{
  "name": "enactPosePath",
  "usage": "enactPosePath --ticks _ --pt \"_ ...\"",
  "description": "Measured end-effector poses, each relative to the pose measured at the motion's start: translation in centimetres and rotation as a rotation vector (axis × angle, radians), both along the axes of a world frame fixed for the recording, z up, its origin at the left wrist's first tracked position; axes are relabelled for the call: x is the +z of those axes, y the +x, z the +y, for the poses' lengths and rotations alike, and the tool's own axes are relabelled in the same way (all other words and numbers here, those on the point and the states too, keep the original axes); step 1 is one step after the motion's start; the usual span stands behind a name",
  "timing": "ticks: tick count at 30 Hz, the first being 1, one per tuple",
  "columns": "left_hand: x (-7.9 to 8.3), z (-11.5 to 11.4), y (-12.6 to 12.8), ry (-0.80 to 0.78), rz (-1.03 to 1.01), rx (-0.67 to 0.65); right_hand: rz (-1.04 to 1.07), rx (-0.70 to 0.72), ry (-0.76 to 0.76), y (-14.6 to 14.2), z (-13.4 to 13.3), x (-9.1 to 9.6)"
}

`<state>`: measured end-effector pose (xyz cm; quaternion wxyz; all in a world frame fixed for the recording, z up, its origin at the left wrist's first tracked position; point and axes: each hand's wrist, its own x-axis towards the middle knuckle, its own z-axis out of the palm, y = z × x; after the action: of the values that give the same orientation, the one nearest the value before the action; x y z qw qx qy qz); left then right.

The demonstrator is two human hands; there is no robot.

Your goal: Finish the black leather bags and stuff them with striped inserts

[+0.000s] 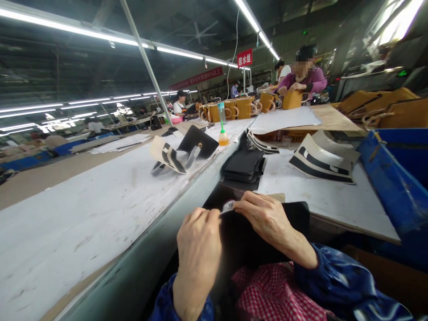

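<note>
Over my lap I hold a black leather-like panel (297,218) by its upper edge. My left hand (200,249) is closed on that edge, its fingertips folded over the far side. Close beside it, my right hand (264,218) pinches the same edge with curled fingers. A bit of clear plastic (228,205) shows between the two hands. Just beyond them lies a stack of black panels (244,166). Curved cream-and-black pieces (323,162) rest on the side table to the right.
A long white-covered table (100,223) runs along my left. On it are a black flap piece (199,141) and a glue bottle (223,137). A blue bin (394,187) stands at the right. Brown bags (242,108) line the far end, where a person (304,76) handles one.
</note>
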<state>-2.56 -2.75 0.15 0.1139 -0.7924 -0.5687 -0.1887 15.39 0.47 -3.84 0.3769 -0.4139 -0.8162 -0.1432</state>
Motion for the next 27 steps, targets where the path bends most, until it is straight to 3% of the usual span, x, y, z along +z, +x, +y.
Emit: enactPosePath --ticks 5,11,17,23,27 --pt "-0.1 0.9 0.8 -0.126 -0.033 0.074 -0.009 0.018 0.073 0.2 -0.2 0.7" --pt "-0.7 1.8 -1.4 -0.092 -0.204 0.079 0.139 -0.059 0.086 3.7 -0.5 0.5" --pt "-1.2 1.8 -3.7 0.057 -0.401 -0.024 0.61 -0.026 -0.149 6.1 1.6 -1.9" --pt "-1.3 1.3 -4.4 0.105 -0.486 -0.138 1.066 0.123 -0.498 5.7 3.2 -2.9" --pt "-1.0 0.6 -4.3 0.083 -0.542 -0.215 1.231 0.21 -0.69 5.6 2.8 -3.1"
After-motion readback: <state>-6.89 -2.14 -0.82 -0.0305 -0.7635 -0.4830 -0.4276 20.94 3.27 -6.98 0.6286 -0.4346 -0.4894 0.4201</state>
